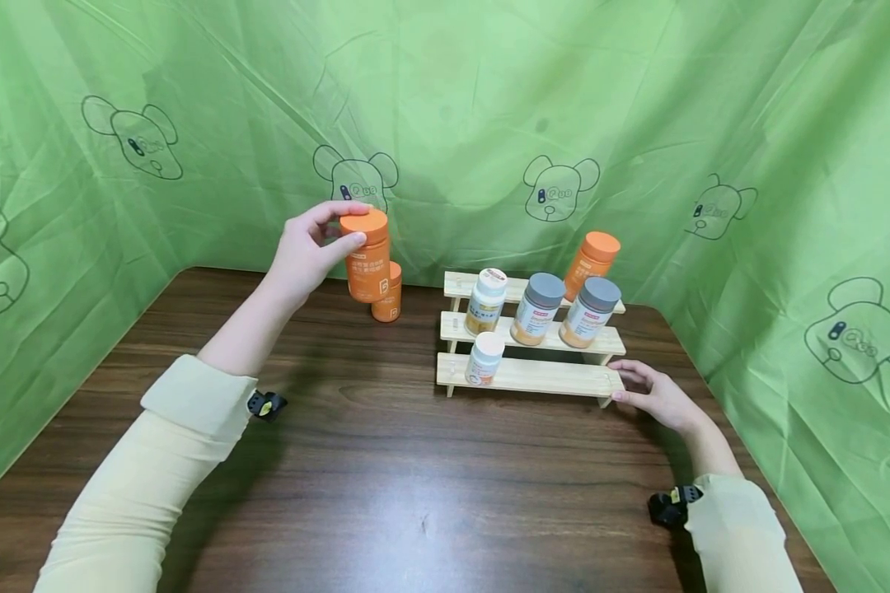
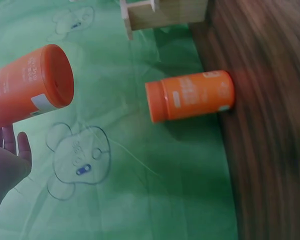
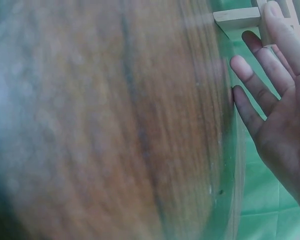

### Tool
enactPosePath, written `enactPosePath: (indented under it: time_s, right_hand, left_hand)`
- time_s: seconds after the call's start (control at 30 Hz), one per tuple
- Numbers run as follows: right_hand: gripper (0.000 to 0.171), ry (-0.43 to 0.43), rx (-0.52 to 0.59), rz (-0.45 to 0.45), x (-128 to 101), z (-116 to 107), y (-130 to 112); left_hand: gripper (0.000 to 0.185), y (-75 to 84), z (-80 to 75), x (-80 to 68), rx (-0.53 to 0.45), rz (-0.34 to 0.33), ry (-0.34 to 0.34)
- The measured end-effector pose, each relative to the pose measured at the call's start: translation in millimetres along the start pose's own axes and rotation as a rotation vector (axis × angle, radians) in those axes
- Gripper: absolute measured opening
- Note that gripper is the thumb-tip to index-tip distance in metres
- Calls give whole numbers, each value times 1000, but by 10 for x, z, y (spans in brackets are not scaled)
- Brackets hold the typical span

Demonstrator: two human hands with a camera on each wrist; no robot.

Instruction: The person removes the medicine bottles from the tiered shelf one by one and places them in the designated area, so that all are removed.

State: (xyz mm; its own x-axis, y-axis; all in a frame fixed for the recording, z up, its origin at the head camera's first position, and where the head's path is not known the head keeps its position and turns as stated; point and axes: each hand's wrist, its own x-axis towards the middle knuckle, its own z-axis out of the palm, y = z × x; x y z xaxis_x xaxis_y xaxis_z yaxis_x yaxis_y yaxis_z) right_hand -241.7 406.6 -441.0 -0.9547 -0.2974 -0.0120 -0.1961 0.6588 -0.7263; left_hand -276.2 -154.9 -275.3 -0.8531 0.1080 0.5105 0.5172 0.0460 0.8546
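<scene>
My left hand (image 1: 309, 247) grips an orange bottle (image 1: 368, 268) around its cap and holds it raised; its underside shows in the left wrist view. A second orange bottle (image 2: 190, 96) stands on the table behind and just below it. At the right end of the three-tier wooden rack (image 1: 541, 376), my right hand (image 1: 656, 397) holds the lowest tier, thumb in front and fingers behind. On the rack stand a small white bottle (image 1: 485, 360), a white-capped bottle (image 1: 485, 303), two grey-capped bottles, the left one (image 1: 537, 310) and the right one (image 1: 590, 313), and an orange bottle (image 1: 592, 262).
The rack stands toward the back right of the dark wooden table (image 1: 415, 478). Green cloth (image 1: 460, 107) printed with bear-head outlines hangs behind the table and along both sides.
</scene>
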Motion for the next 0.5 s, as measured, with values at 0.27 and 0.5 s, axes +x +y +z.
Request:
enactPosePath:
  time_s: [0.27, 0.5]
  right_hand:
    - [53, 13, 8, -3, -4, 1, -7]
    - [52, 14, -5, -16, -11, -4, -16]
  left_hand:
    - [38, -147, -169, -49, 102, -22, 19]
    - [40, -75, -205, -137, 202, -61, 35]
